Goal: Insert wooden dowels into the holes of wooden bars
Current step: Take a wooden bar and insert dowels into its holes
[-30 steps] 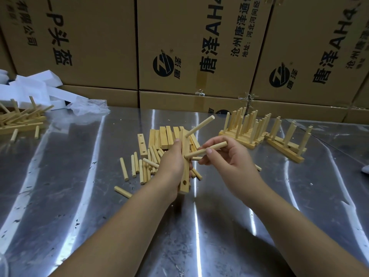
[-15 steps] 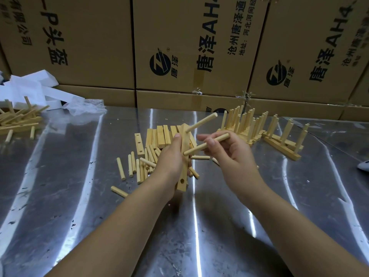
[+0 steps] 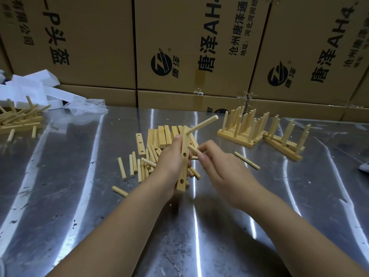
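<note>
Working surface: metal table (image 3: 79, 196) spreads beneath both hands, beyond the fingertips.
Finished bars (image 3: 245, 130): standing with dowels upright, well past the right fingers.
Left hand (image 3: 169, 168): fingers wrapped around the bar (image 3: 184, 158), holding it upright; one dowel (image 3: 201, 124) already juts from its top hole, above the thumb.
Right hand (image 3: 221, 170): thumb and forefinger pinching a second dowel (image 3: 193, 150).
Change: half a second ago this dowel angled up, clear of the bar; now its tip sits at the middle hole, so seating it looks imminent.
Loose dowels (image 3: 139, 164): scattered behind the left fingers.
</note>
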